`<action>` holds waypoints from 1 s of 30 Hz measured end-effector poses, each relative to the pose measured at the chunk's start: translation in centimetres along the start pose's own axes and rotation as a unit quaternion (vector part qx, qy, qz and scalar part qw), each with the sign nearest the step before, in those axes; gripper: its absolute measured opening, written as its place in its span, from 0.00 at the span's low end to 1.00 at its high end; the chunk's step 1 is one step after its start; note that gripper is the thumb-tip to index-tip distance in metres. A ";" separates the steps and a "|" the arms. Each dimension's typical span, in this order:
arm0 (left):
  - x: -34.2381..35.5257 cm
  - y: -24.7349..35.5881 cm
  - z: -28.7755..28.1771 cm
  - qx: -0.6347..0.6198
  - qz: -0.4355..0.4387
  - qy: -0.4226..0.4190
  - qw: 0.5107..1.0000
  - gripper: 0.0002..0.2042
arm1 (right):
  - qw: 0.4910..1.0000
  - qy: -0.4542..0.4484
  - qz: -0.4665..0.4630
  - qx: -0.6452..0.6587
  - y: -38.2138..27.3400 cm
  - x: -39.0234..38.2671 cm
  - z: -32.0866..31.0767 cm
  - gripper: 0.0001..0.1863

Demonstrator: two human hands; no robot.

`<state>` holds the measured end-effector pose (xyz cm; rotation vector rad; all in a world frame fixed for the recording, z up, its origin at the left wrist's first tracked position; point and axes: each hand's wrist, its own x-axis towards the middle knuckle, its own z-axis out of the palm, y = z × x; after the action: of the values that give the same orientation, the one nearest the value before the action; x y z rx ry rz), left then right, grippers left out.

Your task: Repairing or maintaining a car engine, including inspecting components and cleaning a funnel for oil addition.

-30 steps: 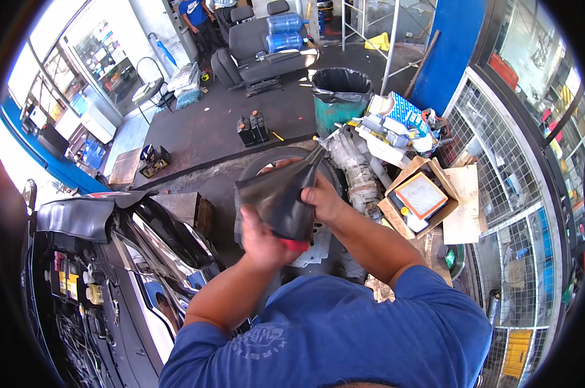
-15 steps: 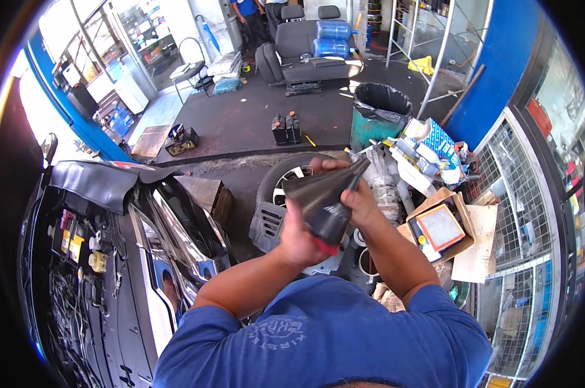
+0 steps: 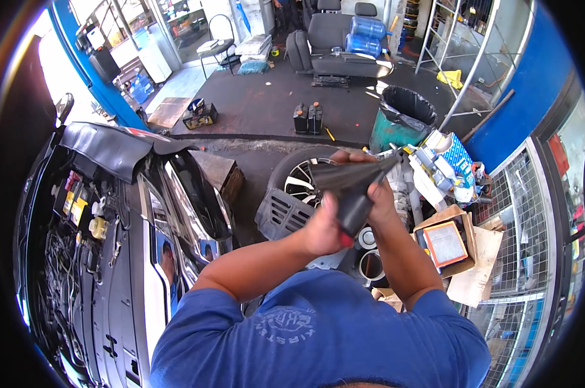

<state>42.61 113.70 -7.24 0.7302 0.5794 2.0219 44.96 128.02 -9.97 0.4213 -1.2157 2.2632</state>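
Observation:
Both my hands hold up a black funnel point(image 3: 350, 181) in front of me, its narrow end tilted up to the right. My right hand point(image 3: 384, 204) is closed around it near the narrow part, thumb on the near side. At the wide, lower-left part my left hand point(image 3: 321, 229) grips it, thumb raised along the side. A small red piece shows at its lower edge beside the left palm. Fingertips show along its far edge. Below the hands lie a wheel point(image 3: 299, 181) and a grey slotted plastic panel point(image 3: 284, 215).
An open engine bay point(image 3: 79, 258) lies left, a fender cover point(image 3: 105, 152) on its edge. To the right, a cardboard box point(image 3: 468, 258) holds an orange-rimmed air filter point(image 3: 445, 244). Beyond are a green bin point(image 3: 396, 132), dark containers point(image 3: 308, 119) and a grey car seat point(image 3: 331, 42).
My view has swung, so the surroundings sit farther right and lower. The funnel and both hands have shifted right in the picture, still gripped by both.

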 end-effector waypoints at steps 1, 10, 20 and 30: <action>0.2 -0.7 -1.5 0.266 0.027 -0.076 0.960 0.44 | 0.993 -0.048 0.052 0.094 -0.3 0.2 0.2 0.32; 2.3 -0.2 -9.6 0.632 0.099 -0.187 0.745 0.48 | 0.961 0.151 0.206 0.106 2.3 -0.1 -0.1 0.34; 5.3 3.2 -6.4 0.819 -0.021 -0.256 0.513 0.54 | 0.949 0.220 0.207 0.088 1.6 1.5 1.3 0.32; 1.6 1.1 -2.0 0.385 -0.116 -0.096 0.911 0.57 | 0.996 -0.074 0.037 0.031 -0.1 2.7 0.1 0.36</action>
<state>39.92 114.25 -7.52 1.2338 1.3056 1.4433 42.79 128.77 -8.48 0.5861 -1.2559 2.3729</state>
